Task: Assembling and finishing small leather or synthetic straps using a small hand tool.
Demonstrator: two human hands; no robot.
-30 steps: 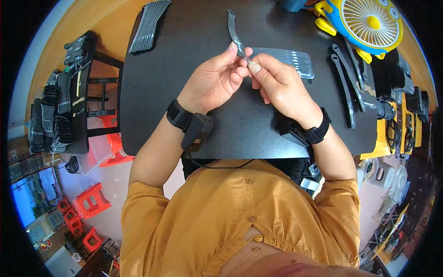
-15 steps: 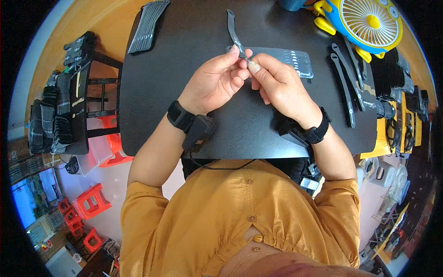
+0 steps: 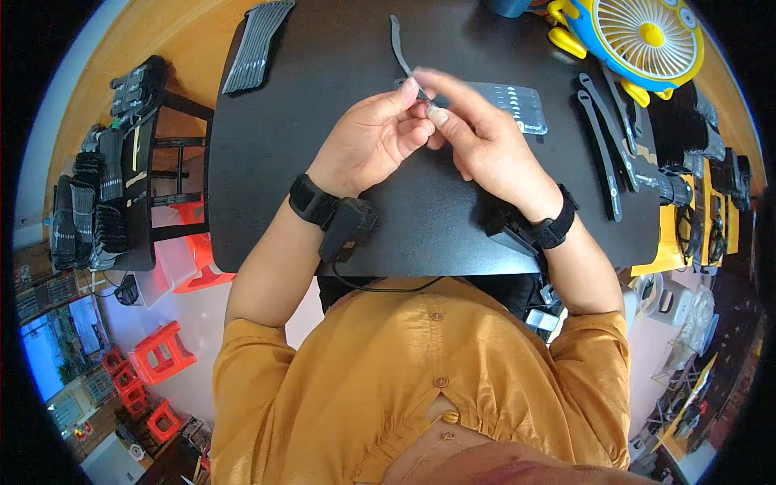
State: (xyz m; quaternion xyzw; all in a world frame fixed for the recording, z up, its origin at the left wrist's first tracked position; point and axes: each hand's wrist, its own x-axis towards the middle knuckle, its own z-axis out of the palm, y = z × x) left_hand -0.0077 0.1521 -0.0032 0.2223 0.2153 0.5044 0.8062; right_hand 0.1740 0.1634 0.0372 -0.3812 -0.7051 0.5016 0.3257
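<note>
Over the dark table, my left hand (image 3: pixel 370 144) pinches a narrow grey strap (image 3: pixel 397 44) between thumb and fingers; it looks like a hook-and-loop cable tie. The strap's long free end points away from me and bends slightly. My right hand (image 3: pixel 495 158) meets the left at the strap's near end, thumb pressed there and index finger reaching over it, a little blurred. What lies between the fingertips is mostly hidden. Behind my right hand lies a flat card or clear sleeve (image 3: pixel 529 109) with a row of white marks, partly covered.
A fan of grey straps (image 3: pixel 257 48) lies at the table's far left. Several loose straps (image 3: pixel 602 158) rest on the right, near a yellow and blue fan (image 3: pixel 647 40). Black strap bundles (image 3: pixel 81 202) sit on a side stand at left. Red stools (image 3: pixel 162 353) are on the floor.
My right index finger has lifted and stretched forward over the strap. The strap's free end has shifted slightly left. Both hands stay close together.
</note>
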